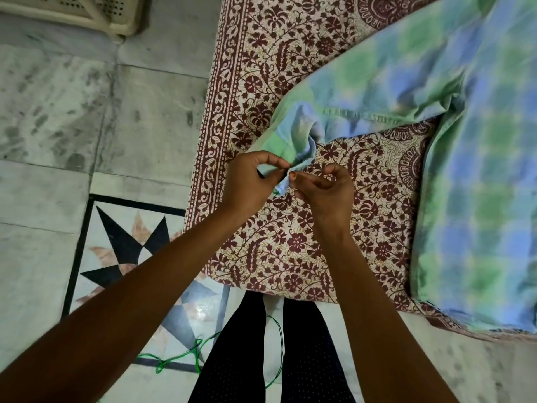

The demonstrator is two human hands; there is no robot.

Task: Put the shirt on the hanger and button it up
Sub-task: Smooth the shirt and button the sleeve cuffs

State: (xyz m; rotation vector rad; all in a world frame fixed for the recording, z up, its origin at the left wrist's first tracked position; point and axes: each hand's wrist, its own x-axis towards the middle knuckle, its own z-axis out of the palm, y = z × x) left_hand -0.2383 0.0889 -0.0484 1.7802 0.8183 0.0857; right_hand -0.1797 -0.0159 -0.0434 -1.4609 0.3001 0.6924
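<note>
A green and blue checked shirt [453,117] lies spread on a bed with a maroon floral cover [290,242]. One sleeve stretches toward me, and its cuff [293,141] sits near the bed's left edge. My left hand [250,184] pinches one side of the cuff's end. My right hand [325,187] pinches the other side, fingertips meeting the left hand's at the cuff opening. Whether a button sits between the fingers is hidden. No hanger is in view.
The bed's left edge drops to a marble floor [58,112] with a star inlay [130,251]. A green cord [186,353] lies on the floor by my legs. A cream perforated plastic basket [75,10] stands at the top left.
</note>
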